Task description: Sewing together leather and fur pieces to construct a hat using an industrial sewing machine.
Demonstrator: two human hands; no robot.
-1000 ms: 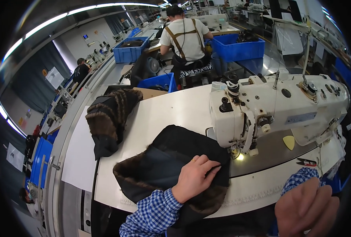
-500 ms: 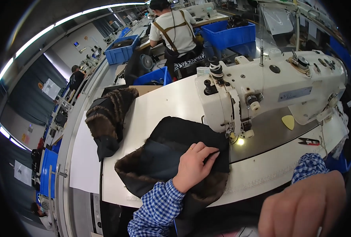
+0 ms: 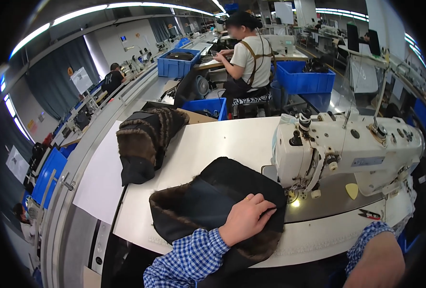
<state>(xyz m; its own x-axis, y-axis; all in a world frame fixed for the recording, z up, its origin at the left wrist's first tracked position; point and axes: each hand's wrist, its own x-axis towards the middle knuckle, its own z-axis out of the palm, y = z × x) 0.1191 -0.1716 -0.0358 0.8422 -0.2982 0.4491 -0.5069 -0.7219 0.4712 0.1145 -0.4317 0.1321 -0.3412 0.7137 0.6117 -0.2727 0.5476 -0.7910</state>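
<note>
A black cloth piece with brown fur [image 3: 232, 177] lies on the white sewing table, its right edge close to the needle area of the sewing machine [image 3: 328, 158]. My left hand [image 3: 249, 218] rests on it, thumb and fingertips pinched together at the cloth near that edge. Low at the right is my right hand [image 3: 378, 269], blurred and cut off by the picture's rim. Its fingers are hidden, so what it holds, if anything, does not show. Both arms wear blue checked sleeves.
A second black and brown fur piece [image 3: 148, 139] lies at the table's left. Small red-handled snips [image 3: 368, 214] and a yellow rounded piece [image 3: 351, 190] are right of the needle. Blue bins [image 3: 305, 79] stand behind. A co-worker [image 3: 249, 60] sits beyond the table.
The whole view has swung, so the table and machine appear lower and further right. My right hand has dropped toward the lower rim. My left hand keeps its place on the cloth.
</note>
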